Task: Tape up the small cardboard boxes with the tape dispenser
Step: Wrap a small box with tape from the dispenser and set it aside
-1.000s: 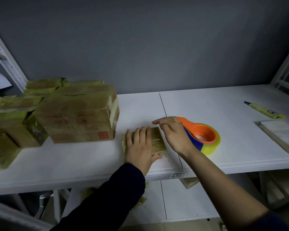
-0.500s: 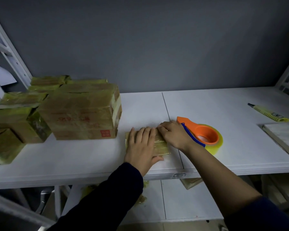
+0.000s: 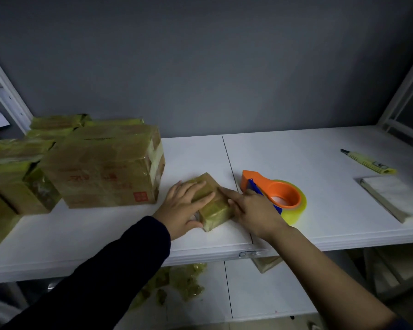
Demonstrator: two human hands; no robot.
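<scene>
A small cardboard box, wrapped in yellowish tape, lies turned at an angle near the front of the white shelf. My left hand lies flat on its top and left side, fingers straight. My right hand presses its straight fingers against the box's right side. An orange tape dispenser with a yellow-clear roll rests on the shelf just right of my right hand; neither hand holds it.
Several larger taped cardboard boxes are stacked at the left. A yellow utility knife and a white pad lie at the right. Scraps of tape litter the lower shelf. Metal frame posts rise at both sides.
The small box has been rotated so one corner points toward me. My right hand has slid from the top to the box's right side; the left hand stays on top.
</scene>
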